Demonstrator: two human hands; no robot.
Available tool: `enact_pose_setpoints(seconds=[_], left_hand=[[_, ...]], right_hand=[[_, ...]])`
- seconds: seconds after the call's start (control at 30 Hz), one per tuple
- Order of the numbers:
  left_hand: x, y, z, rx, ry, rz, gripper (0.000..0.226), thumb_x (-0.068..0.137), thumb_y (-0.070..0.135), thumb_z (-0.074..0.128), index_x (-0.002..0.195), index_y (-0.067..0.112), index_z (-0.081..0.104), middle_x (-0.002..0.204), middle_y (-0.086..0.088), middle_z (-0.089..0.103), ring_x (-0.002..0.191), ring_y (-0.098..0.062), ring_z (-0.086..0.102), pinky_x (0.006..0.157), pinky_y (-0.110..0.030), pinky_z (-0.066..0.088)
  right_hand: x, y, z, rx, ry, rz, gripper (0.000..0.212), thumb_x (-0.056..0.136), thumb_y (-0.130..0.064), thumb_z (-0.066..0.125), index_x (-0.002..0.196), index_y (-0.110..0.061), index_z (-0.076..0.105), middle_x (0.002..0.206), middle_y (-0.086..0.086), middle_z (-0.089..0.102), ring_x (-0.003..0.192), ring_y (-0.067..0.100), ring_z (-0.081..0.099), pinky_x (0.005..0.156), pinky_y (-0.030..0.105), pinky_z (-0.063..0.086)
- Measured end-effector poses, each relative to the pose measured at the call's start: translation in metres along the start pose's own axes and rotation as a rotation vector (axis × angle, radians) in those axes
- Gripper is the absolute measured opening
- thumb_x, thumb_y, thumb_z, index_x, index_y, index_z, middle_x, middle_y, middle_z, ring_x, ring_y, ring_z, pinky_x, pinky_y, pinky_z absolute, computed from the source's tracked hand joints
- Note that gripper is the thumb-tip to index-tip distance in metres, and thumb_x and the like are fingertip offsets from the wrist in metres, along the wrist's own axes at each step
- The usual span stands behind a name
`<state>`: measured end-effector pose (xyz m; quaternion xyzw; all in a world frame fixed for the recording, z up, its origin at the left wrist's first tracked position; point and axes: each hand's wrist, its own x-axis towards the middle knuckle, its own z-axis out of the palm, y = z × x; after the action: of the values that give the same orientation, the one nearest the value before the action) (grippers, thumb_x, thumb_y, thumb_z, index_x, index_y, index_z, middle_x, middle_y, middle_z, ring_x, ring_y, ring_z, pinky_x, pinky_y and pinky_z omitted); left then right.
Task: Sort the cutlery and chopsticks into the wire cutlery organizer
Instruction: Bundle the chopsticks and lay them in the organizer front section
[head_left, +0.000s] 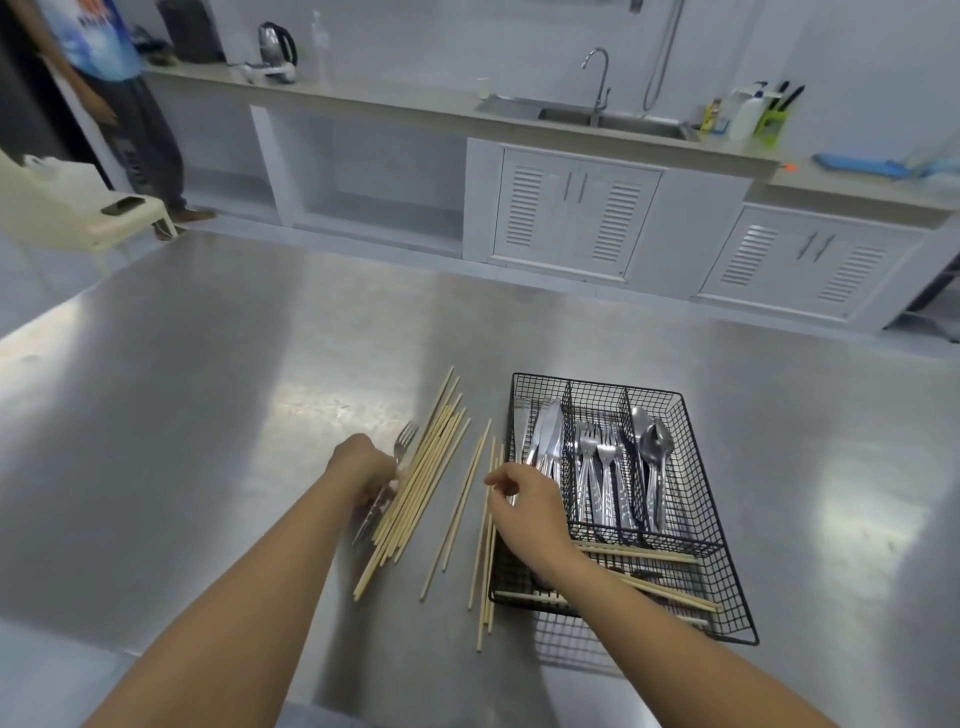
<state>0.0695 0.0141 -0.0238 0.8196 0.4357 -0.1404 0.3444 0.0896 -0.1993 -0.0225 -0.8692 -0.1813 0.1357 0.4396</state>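
Steel surface (208, 374) fills the view, and the black wire organizer (727, 587) sits on it as our landmark. Inside it: knives (546, 434) in the left slot, forks (597, 457) in the middle, spoons (652, 447) on the right, chopsticks crosswise in the near compartment. Left of the organizer lies the loose chopstick pile (421, 478). Right hand (524, 499) at the organizer's left edge, fingers curled narrow over a few chopsticks. Left hand (363, 467) on the pile, fingers closed on a fork (402, 441).

Black wire organizer (696, 467) with knives, forks, spoons upright-sorted; pale chopsticks (415, 483) loose beside it, fork (404, 439) among them.
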Motion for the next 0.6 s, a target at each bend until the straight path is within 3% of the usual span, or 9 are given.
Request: enact_pose_setpoints(seconds=[0.13, 0.27, 0.37, 0.47, 0.6], left_hand=[[-0.009, 0.030, -0.011, -0.045, 0.036, 0.105, 0.026, 0.085, 0.018, 0.064, 0.099, -0.004, 0.066, 0.092, -0.017, 0.072, 0.083, -0.028, 0.072, 0.076, -0.036, 0.059], [-0.040, 0.069, -0.001, -0.489, -0.250, 0.270, 0.025, 0.085, 0.015, 0.066, 0.105, 0.000, 0.066, 0.088, -0.008, 0.066, 0.071, -0.018, 0.058, 0.064, -0.029, 0.047], [-0.052, 0.088, 0.019, -0.584, -0.393, 0.326, 0.014, 0.085, 0.016, 0.067, 0.097, 0.009, 0.067, 0.082, -0.002, 0.063, 0.064, -0.013, 0.048, 0.060, -0.025, 0.038], [-0.055, 0.101, 0.036, -0.573, -0.379, 0.360, 0.008, 0.083, 0.020, 0.070, 0.089, 0.015, 0.068, 0.083, -0.001, 0.066, 0.061, -0.011, 0.046, 0.055, -0.023, 0.036], [-0.049, 0.104, 0.041, -0.450, -0.260, 0.400, 0.025, 0.085, 0.038, 0.065, 0.095, 0.014, 0.067, 0.094, -0.002, 0.067, 0.071, -0.014, 0.052, 0.059, -0.024, 0.042]], right_hand=[[0.002, 0.001, -0.004, 0.100, 0.018, 0.050, 0.016, 0.087, -0.013, 0.057, 0.097, -0.014, 0.070, 0.086, -0.006, 0.063, 0.079, 0.003, 0.057, 0.064, 0.010, 0.042], [0.009, -0.003, -0.009, 0.303, -0.041, 0.098, 0.026, 0.087, -0.033, 0.065, 0.097, -0.010, 0.072, 0.081, -0.005, 0.070, 0.075, 0.006, 0.064, 0.066, 0.013, 0.046], [0.013, -0.008, -0.020, 0.538, -0.109, 0.181, 0.025, 0.093, -0.025, 0.057, 0.096, -0.002, 0.067, 0.075, 0.003, 0.071, 0.060, 0.015, 0.062, 0.060, 0.026, 0.048], [0.014, -0.001, -0.040, 0.615, -0.036, 0.296, 0.020, 0.096, -0.017, 0.051, 0.095, -0.005, 0.067, 0.064, 0.004, 0.066, 0.047, 0.014, 0.054, 0.050, 0.025, 0.045], [0.022, 0.028, -0.078, 0.485, 0.087, 0.457, 0.022, 0.097, -0.018, 0.047, 0.100, -0.005, 0.064, 0.061, 0.003, 0.055, 0.041, 0.011, 0.041, 0.036, 0.018, 0.034]])
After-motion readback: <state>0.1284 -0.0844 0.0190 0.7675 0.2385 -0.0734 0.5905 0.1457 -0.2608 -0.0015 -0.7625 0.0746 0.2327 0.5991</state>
